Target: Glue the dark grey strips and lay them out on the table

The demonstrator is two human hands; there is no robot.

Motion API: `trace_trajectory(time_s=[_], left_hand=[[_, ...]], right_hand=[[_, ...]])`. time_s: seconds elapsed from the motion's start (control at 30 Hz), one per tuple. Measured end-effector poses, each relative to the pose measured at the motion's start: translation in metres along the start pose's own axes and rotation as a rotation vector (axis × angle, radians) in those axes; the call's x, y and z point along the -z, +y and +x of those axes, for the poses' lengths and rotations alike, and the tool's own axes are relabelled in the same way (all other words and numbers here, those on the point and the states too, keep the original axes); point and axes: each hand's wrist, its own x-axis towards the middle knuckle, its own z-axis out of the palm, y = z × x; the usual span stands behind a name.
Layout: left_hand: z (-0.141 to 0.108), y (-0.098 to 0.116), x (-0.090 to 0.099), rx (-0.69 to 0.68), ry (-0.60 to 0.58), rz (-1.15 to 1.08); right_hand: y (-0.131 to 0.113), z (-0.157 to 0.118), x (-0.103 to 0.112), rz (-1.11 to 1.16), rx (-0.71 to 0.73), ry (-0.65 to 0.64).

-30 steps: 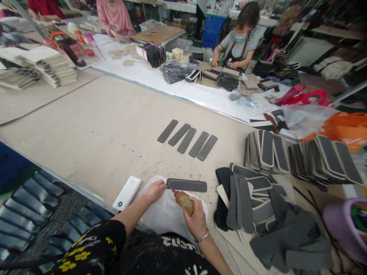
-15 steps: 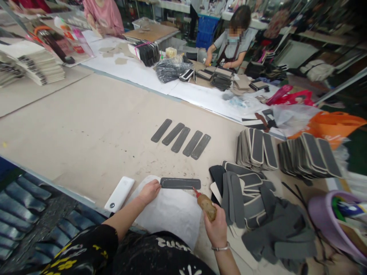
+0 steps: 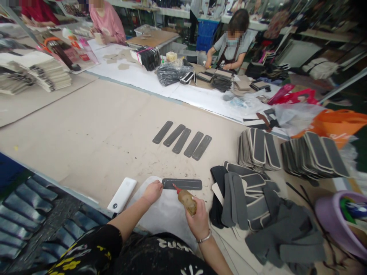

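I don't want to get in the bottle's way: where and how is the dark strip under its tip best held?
Probably by the strip's short left end, coming from the left, with fingers pinching its edges. It lies flat and long, crosswise to the person, and the left hand is at that end, while the right hand brings the bottle in from the near right.

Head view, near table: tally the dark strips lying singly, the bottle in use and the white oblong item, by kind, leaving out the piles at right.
Dark strips: 6 (5 in a loose row, 1 at the left hand)
Bottle, in the right hand: 1
White oblong item: 1
Total: 8
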Motion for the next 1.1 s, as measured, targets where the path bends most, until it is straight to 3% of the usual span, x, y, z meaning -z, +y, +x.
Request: trace_trajectory(time_s=[0.1,0.2,0.47,0.6,0.77,0.93,1.1], left_hand=[[0.000,0.002,0.001,0.012,-0.008,0.020],[0.000,0.003,0.002,0.021,-0.008,0.025],[0.000,0.006,0.003,0.048,-0.025,0.036],[0.001,0.006,0.002,0.061,-0.024,0.042],[0.003,0.007,0.000,0.080,-0.021,0.054],[0.004,0.009,-0.001,0.096,-0.036,0.075],[0.004,0.011,-0.002,0.129,-0.055,0.083]], right_hand=[[-0.003,0.007,-0.013,0.035,0.000,-0.045],[0.004,0.008,-0.010,0.010,-0.017,-0.043],[0.041,-0.011,0.045,-0.202,-0.134,0.121],[0.057,-0.019,0.060,-0.201,-0.184,0.157],[0.069,-0.014,0.057,-0.208,-0.224,0.222],[0.074,-0.004,0.051,-0.228,-0.243,0.210],[0.076,-0.015,0.056,-0.257,-0.231,0.227]])
